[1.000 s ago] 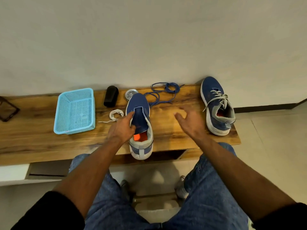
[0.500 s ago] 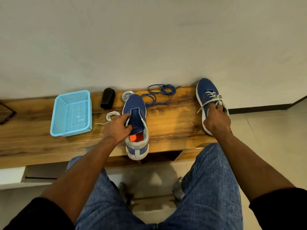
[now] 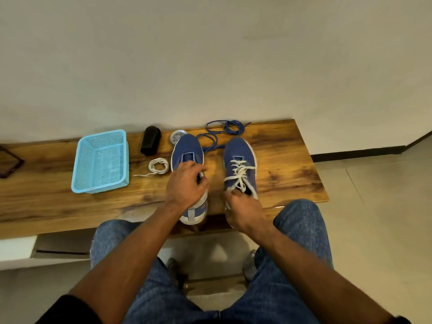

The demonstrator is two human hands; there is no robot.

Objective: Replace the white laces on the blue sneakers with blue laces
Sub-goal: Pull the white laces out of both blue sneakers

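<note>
Two blue sneakers stand side by side on the wooden bench [image 3: 280,164], toes toward the wall. The left sneaker [image 3: 187,148] has no lace; my left hand [image 3: 187,185] grips its tongue and upper. The right sneaker [image 3: 239,155] still carries its white lace [image 3: 238,171]. My right hand [image 3: 243,211] holds this shoe at the heel, fingers curled round the collar. A loose coiled white lace [image 3: 159,166] lies left of the shoes. The blue laces [image 3: 224,129] lie tangled behind the toes, near the wall.
A light blue plastic basket [image 3: 81,164] sits on the bench at the left. A black object [image 3: 150,140] and a small round tin [image 3: 178,136] stand near the wall. A dark item [image 3: 9,163] lies at the far left edge. My knees are under the bench front.
My right hand reached to the laced sneaker at the bench's right end and brought it beside the unlaced one. My left hand stayed on the unlaced shoe.
</note>
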